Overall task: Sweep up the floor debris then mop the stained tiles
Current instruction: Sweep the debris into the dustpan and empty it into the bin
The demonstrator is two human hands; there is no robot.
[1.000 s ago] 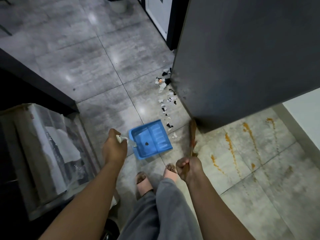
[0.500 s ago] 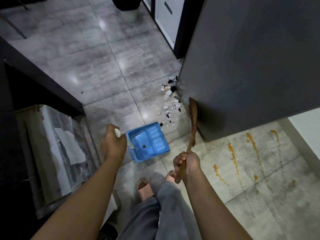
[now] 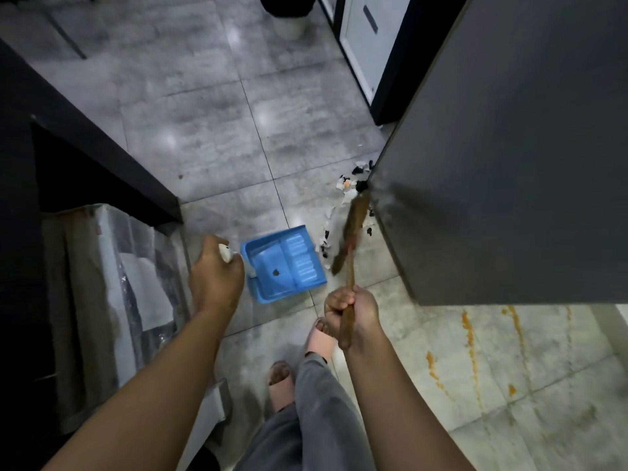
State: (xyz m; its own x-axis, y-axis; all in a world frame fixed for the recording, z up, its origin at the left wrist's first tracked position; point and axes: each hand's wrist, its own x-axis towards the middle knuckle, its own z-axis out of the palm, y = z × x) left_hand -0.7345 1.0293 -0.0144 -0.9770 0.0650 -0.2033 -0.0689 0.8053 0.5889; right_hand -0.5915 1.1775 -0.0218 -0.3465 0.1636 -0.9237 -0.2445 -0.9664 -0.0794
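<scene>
A blue dustpan (image 3: pixel 283 263) rests on the grey floor tiles with one dark scrap in it. My left hand (image 3: pixel 215 282) grips its white handle (image 3: pixel 225 253). My right hand (image 3: pixel 351 312) is closed on the wooden handle of a brown hand broom (image 3: pixel 353 229), whose blurred bristles reach forward into a trail of white and black debris (image 3: pixel 343 195) lying along the foot of a dark cabinet. Orange stains (image 3: pixel 470 341) streak the lighter tiles to the right.
The dark cabinet (image 3: pixel 503 147) fills the upper right. On the left, a plastic-wrapped box (image 3: pixel 112 300) sits below a black counter (image 3: pixel 85 141). A dark bin (image 3: pixel 287 8) stands at the top. My sandalled feet (image 3: pixel 282 385) are just behind the dustpan.
The broom head has swung forward along the cabinet's foot into the debris trail. My left hand and the dustpan have stayed in place. The camera has tilted slightly.
</scene>
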